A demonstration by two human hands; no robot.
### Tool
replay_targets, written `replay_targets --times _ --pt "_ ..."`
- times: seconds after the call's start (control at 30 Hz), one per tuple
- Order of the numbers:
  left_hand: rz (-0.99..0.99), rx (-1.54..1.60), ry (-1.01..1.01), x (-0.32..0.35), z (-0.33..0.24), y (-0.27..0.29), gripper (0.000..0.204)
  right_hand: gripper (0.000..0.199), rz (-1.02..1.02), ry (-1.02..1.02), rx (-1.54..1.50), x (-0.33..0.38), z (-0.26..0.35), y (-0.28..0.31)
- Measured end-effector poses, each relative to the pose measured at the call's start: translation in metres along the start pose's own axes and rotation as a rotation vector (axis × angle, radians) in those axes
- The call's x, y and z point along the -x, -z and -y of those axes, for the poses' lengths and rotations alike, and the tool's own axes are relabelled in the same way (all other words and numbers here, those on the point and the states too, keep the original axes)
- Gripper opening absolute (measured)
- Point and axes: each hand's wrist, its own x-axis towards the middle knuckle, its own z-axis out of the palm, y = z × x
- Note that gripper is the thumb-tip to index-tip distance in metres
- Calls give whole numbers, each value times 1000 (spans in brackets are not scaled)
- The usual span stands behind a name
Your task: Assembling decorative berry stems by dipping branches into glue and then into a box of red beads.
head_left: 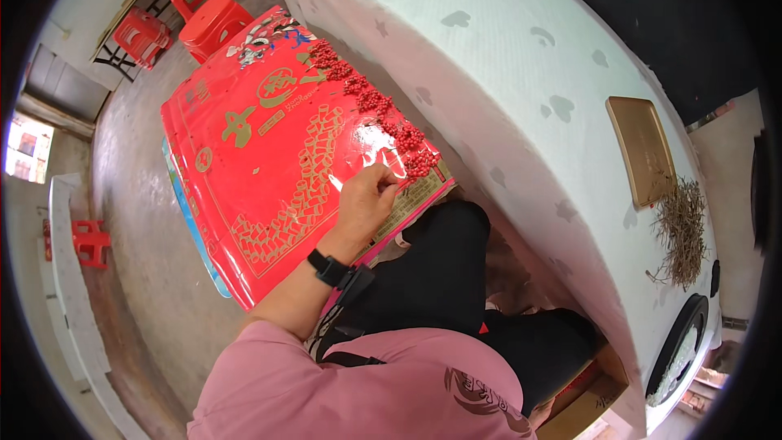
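Observation:
My left hand (371, 195) is over the near right part of a low table with a shiny red printed cover (236, 171). Its fingers are curled together in a pinch; whatever they hold is hidden. Just beyond the fingertips, a row of red berry sprigs (375, 104) runs along the table's right edge. My right hand (542, 415) shows only as a bit of skin at the lower edge, beside an open cardboard box (590, 407). Its fingers are out of sight.
On my right, a patterned white cloth (505, 98) covers a long surface bearing a brown tray (639, 151), a bundle of thin brown stems (680, 232) and a black-rimmed round object (678, 350). Red plastic stools (216, 26) stand beyond the table, and another red stool (91, 244) is far left.

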Motion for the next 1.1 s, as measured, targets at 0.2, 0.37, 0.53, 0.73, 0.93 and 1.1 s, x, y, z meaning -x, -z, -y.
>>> replay_targets --times 0.2,0.37,0.53,0.73,0.93,1.1 --pt "13 -93 -82 -23 31 -42 9 26 32 -237 -641 -3 -103 -30" --pt "3 -148 -105 -26 39 -45 9 42 167 -36 -119 1 -118 -21" --pt "-7 -208 -135 -28 46 -46 9 42 164 -35 -99 1 -101 -20" --pt "-32 -264 -196 -36 41 -55 8 41 86 -75 -112 10 -34 -5" --pt "-24 -392 -213 -33 46 -39 19 39 120 -296 -171 -3 57 15" --pt "109 63 -259 -16 -41 -39 15 36 93 -247 -163 -6 64 13"
